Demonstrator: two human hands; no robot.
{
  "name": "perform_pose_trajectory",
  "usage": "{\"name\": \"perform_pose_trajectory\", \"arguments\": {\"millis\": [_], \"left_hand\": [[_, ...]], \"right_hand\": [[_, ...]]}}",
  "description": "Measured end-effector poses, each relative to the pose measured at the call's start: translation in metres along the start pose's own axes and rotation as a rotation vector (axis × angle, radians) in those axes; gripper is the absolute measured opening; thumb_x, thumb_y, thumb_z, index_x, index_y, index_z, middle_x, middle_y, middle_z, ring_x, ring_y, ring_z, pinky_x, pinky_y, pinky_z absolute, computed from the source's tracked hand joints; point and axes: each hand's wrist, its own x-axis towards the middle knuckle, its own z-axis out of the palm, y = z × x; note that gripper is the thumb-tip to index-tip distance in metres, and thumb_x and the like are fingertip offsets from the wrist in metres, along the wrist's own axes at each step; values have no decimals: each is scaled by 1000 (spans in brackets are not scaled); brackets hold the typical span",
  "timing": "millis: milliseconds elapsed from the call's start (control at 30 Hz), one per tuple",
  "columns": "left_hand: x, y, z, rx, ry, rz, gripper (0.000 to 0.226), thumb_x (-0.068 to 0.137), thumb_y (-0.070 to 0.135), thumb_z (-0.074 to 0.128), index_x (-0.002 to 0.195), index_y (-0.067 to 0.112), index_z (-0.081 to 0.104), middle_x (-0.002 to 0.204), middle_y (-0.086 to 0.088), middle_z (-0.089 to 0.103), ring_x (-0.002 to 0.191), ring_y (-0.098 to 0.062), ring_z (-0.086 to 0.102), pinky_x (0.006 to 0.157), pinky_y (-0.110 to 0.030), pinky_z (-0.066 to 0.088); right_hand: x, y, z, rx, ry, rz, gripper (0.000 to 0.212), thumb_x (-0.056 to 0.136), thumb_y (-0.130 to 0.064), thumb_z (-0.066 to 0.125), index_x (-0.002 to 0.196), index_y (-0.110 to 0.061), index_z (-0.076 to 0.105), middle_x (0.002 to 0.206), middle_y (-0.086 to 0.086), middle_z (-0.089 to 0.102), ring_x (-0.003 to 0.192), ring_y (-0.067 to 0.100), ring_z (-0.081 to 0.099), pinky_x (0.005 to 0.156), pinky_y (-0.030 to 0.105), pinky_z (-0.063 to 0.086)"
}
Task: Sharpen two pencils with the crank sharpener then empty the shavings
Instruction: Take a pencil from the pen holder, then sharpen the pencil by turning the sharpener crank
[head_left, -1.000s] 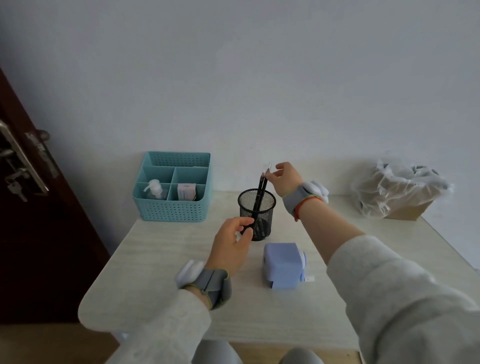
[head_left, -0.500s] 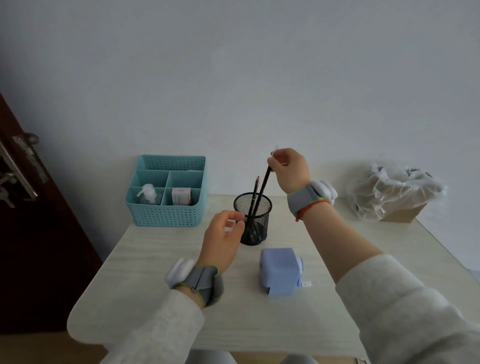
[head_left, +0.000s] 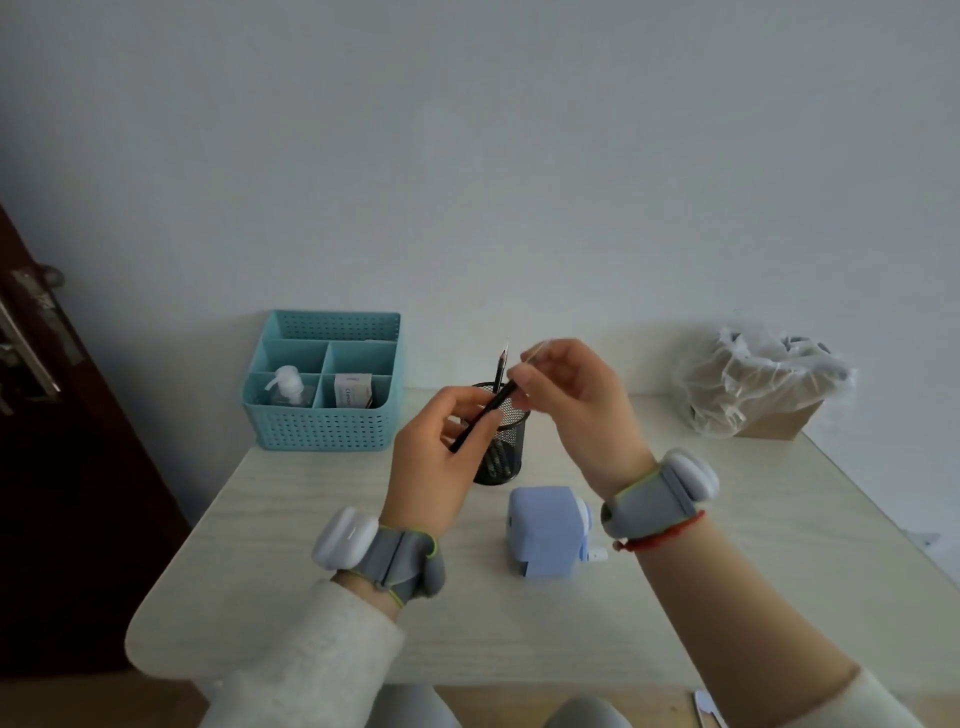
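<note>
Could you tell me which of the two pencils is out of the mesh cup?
The pencil slanting across the left hand; the other pencil stands in the mesh cup.

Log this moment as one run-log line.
step: first pencil out | left hand and right hand: both on black pencil | second pencil: in black mesh cup | blue crank sharpener: untouched on table

A teal organiser (head_left: 327, 415) holding a pump bottle (head_left: 287, 385) sits at the table's (head_left: 322, 623) back-left corner.
</note>
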Motion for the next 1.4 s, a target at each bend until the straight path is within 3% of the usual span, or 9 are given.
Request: {"name": "perform_pose_trajectory", "arguments": {"millis": [300,433,633,800,867,933,1033,1233,1400], "left_hand": [[-24,-22,-9,104,-223,-77,11,78,14,69,80,25,69,56,21,61,45,-5,37,47,-7,32],[-24,-26,-8,99,-281,-103,11,78,16,69,79,27,70,64,6,62,48,-9,36,47,-16,32],[-23,-30,-6,58,-352,-126,16,81,15,66,76,30,70,63,11,67,56,-14,48,56,-26,39],[-23,-34,-14,86,-342,-150,14,82,17,65,78,30,69,64,12,69,47,-7,44,47,-16,40],[-22,-37,-21,133,-295,-154,14,81,18,66,78,31,69,66,12,68,49,-8,48,50,-13,43],[-20,-41,-27,234,-260,-144,14,79,19,68,78,33,68,69,15,66,50,-4,49,52,-9,42],[-21,-51,-35,362,-268,-152,14,79,20,69,76,33,66,73,15,65,53,1,50,54,-5,37],[-29,-65,-40,460,-332,-213,10,78,22,69,78,32,67,76,14,65,63,-8,56,62,-19,43],[-33,-66,-40,510,-405,-230,15,78,25,68,76,39,64,75,18,62,68,-5,56,61,-13,39]], "right_hand": [[-46,31,-27,-13,-54,130,13,80,4,61,86,-8,59,82,12,66,67,10,65,66,17,53],[-50,35,-34,-60,-63,147,13,80,2,62,84,-9,59,82,10,68,69,12,65,69,18,54],[-52,41,-42,-75,-91,120,12,80,6,60,86,-4,56,82,10,68,71,9,65,72,17,54],[-50,41,-56,-72,-22,80,17,80,3,60,85,-14,58,76,-1,72,73,12,67,72,18,53],[-47,42,-70,-257,65,38,19,83,-1,60,90,-18,56,80,-3,69,75,12,67,72,17,53],[-46,49,-87,-668,85,30,16,85,-7,59,95,-18,54,83,-1,66,78,15,65,70,17,51],[-50,66,-103,-1044,-11,237,18,85,-11,53,103,-12,53,89,9,67,83,26,63,72,32,50],[-55,81,-109,-1160,-89,427,28,86,-13,50,114,-13,49,102,7,66,95,27,60,83,36,49],[-54,84,-109,-1199,-100,454,33,88,-19,48,121,-16,45,110,6,65,100,27,59,86,36,48]]}}
